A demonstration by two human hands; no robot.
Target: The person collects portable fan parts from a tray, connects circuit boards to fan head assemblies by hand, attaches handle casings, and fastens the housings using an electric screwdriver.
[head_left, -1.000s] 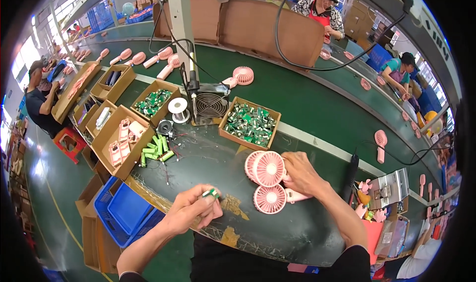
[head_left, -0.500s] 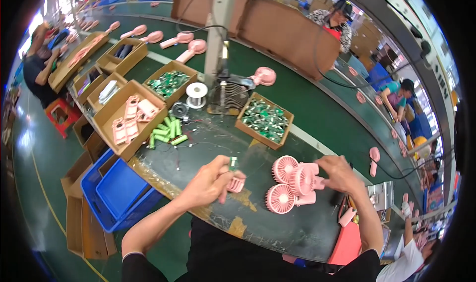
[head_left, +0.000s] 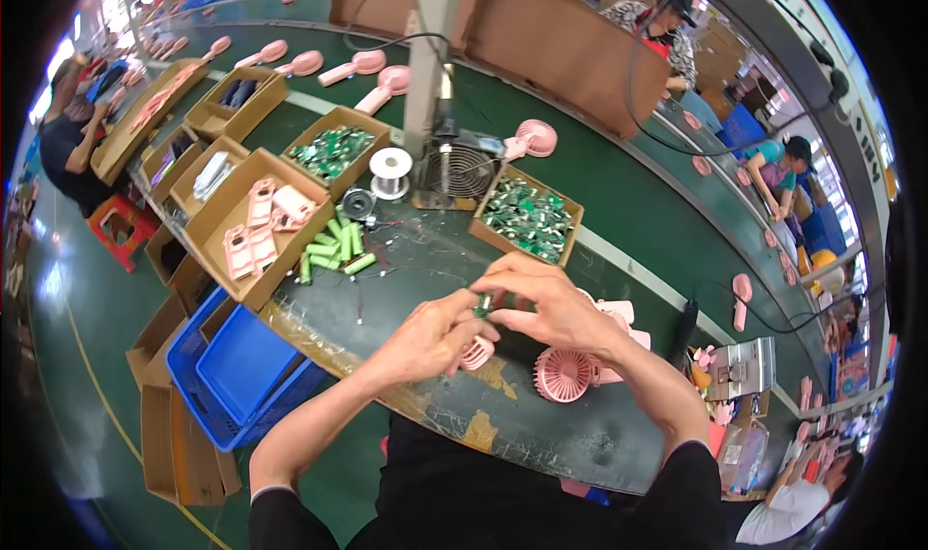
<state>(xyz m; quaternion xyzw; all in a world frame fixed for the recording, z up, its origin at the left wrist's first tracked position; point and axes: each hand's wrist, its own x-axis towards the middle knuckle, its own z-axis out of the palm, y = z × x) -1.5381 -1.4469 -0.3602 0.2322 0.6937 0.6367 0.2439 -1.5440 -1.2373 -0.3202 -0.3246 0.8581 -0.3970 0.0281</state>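
My left hand [head_left: 425,339] is closed round a small pink slotted plastic part [head_left: 477,353], which pokes out below its fingers. A small green circuit board [head_left: 482,305] stands between the fingertips of both hands, partly covered by them. My right hand [head_left: 549,303] reaches in from the right with its fingers bent and closed at the board. Under my right forearm lie several pink handheld fans [head_left: 564,374], partly hidden by the arm. Beyond my hands is a cardboard box of green circuit boards [head_left: 527,218].
Green battery cells [head_left: 338,247], a wire spool [head_left: 391,173] and a box of pink casings [head_left: 261,223] are on the bench's left side. A soldering iron [head_left: 446,115] stands by a metal post [head_left: 431,67]. Blue crates [head_left: 242,366] sit left of the bench. Co-workers sit around the line.
My right hand has left the pink fans and moved left to the circuit board at my left fingertips. My left hand has shifted slightly right, keeping the pink part.
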